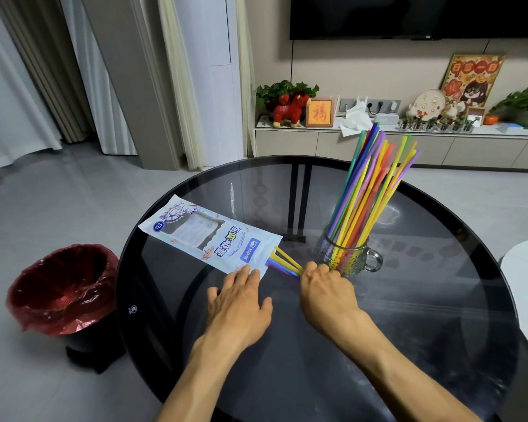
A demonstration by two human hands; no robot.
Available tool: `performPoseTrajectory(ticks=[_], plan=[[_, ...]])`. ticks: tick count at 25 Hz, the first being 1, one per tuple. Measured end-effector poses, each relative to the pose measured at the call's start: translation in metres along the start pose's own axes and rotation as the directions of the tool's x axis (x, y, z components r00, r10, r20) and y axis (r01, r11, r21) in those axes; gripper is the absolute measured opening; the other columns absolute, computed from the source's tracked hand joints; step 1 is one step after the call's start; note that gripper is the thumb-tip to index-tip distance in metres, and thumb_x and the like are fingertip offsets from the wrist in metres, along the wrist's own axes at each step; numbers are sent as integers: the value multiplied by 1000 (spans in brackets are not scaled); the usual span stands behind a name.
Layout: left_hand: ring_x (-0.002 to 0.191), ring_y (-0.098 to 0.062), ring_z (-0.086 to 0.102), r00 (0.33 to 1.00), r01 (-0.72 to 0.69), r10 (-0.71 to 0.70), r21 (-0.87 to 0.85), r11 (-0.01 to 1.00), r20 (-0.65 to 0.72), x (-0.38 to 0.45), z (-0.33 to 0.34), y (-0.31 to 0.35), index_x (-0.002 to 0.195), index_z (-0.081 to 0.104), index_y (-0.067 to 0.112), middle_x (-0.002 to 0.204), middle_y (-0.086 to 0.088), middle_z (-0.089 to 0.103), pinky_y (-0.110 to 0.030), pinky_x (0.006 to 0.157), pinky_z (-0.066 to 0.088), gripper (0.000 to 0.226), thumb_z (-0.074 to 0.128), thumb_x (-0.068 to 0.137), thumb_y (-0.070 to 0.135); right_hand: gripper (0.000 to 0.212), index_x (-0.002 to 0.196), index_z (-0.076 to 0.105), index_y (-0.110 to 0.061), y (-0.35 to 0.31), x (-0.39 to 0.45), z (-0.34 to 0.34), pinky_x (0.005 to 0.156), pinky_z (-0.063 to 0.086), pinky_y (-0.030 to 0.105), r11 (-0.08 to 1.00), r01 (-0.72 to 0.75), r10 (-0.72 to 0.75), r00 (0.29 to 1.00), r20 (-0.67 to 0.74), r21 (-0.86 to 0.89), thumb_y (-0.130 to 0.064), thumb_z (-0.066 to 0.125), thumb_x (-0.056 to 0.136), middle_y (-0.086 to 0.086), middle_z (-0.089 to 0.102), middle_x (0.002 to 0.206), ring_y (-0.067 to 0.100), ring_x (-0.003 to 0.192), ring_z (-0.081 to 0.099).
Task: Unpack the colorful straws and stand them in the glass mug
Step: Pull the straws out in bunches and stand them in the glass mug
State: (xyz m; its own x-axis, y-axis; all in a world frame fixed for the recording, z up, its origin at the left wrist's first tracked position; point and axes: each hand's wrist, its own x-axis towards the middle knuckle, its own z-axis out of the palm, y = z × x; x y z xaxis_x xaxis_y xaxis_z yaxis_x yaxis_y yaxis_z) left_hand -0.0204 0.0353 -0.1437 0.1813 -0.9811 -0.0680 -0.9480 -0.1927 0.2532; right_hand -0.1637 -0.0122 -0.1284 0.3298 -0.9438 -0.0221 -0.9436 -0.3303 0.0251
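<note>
Left hand [240, 295] lay flat, fingers spread, pinning the open end of the white printed plastic straw packet [209, 236] near the round dark glass table's [439, 315] left edge. Right hand [325, 284] was pinched on the yellow and purple straws [284, 260] sticking out. Just beyond, the clear textured glass mug [346, 254] held a bunch of colorful straws [369, 190].

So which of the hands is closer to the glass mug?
Right. The right hand is just beside the glass mug, gripping straws at the package mouth. The left hand presses the package corner, farther from the mug.
</note>
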Motion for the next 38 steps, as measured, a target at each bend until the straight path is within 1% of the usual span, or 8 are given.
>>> performPoseTrajectory(ticks=[8,15,20,24,27,32,36,38], plan=[[150,-15,1,988,141,-140,-20,990,60,13,-4,-13,151,15,22,164,1,5,-50,115,17,72,37,93,58,26,118,56,-10,76,-3,-49,80,49,35,997,-76,65,958,281,26,-14,42,96,11,61,113,28,99,61],[146,-18,27,998,14,-24,-154,988,-63,9,-2,-7,147,34,18,159,1,27,-45,116,21,58,42,95,42,16,94,57,-19,111,-21,-97,58,49,32,976,27,-30,1000,8,218,-30,48,101,2,62,81,18,65,58],[99,-29,60,548,-507,417,110,855,-725,-16,-38,31,103,71,12,108,-5,69,-42,89,48,28,63,76,11,10,103,55,-28,75,-13,-67,65,47,39,956,281,-274,958,-87,87,-31,48,98,-1,64,90,29,86,63],[106,-24,60,776,-396,444,201,896,-448,-23,-39,35,122,56,23,115,0,65,-44,104,37,43,60,79,24,15,107,57,-25,52,-18,-70,68,43,37,871,488,-480,870,-115,50,-33,46,100,-3,69,96,26,86,64],[76,-31,63,876,-321,338,106,941,-344,-22,-35,25,93,46,23,79,0,65,-32,66,37,8,49,89,17,11,103,61,-26,46,-22,-74,82,40,39,869,484,-489,809,-327,-103,-31,58,93,-5,67,93,25,90,62],[65,-23,62,913,-330,109,-552,766,-394,-19,-54,21,87,59,14,70,-2,66,-40,66,52,23,47,99,30,52,132,53,-6,58,-30,-104,103,42,48,909,329,135,352,-926,257,-6,68,82,18,52,135,31,124,50],[62,-10,66,958,-285,121,-885,368,-259,-15,-57,36,86,69,16,66,2,70,-23,66,55,21,52,98,19,53,133,51,-6,40,-30,-92,87,55,26,88,394,42,916,-399,915,-8,72,84,8,65,123,17,111,64],[76,-4,69,932,-343,257,-848,404,-254,-16,-53,44,90,69,20,76,8,74,-18,75,53,19,56,95,7,32,119,64,-3,26,-27,-76,71,54,23,75,371,-246,907,-343,926,-10,67,88,12,72,103,14,90,68]])
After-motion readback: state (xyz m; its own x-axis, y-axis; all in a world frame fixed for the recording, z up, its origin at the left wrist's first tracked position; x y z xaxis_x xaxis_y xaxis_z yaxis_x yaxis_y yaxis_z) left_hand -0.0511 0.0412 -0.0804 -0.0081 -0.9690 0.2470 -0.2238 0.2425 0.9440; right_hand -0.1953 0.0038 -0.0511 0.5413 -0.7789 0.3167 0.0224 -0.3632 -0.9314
